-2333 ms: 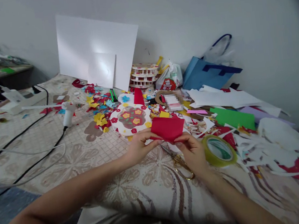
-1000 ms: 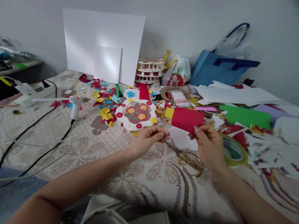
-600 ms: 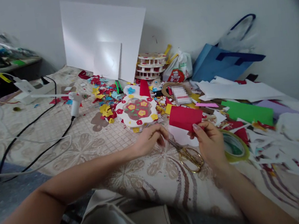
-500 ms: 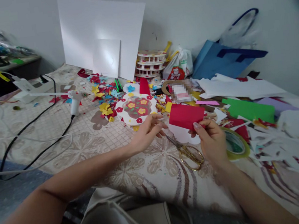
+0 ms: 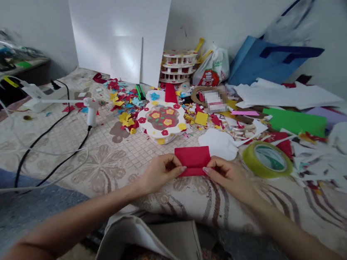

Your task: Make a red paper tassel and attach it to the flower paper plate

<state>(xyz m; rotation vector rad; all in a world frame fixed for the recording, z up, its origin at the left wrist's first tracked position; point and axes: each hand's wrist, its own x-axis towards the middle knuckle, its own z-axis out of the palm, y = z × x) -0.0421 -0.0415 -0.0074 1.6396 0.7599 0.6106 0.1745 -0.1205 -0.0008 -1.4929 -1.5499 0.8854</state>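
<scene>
A piece of red paper (image 5: 193, 156) is stretched between my two hands above the patterned tablecloth, with a crease running along its lower part. My left hand (image 5: 158, 173) pinches its left edge between thumb and fingers. At the lower right corner, my right hand (image 5: 225, 176) grips it the same way. Just behind the paper lies a white scalloped paper shape (image 5: 217, 142). Farther back sits a white flower-shaped piece (image 5: 162, 123) decorated with red and yellow flowers. A roll of clear yellowish tape (image 5: 267, 159) lies to the right of my right hand.
A glue gun (image 5: 91, 114) stands at the left, its black cord crossing the cloth. Colourful paper scraps (image 5: 123, 104) litter the back. Green paper (image 5: 296, 121) and white offcuts (image 5: 318, 163) lie right. A white board (image 5: 94, 39) and a blue bag (image 5: 256, 62) stand by the wall.
The red paper has moved left and down towards me, and my left hand has taken hold of it. A crease now shows along it. The gold-handled scissors no longer show.
</scene>
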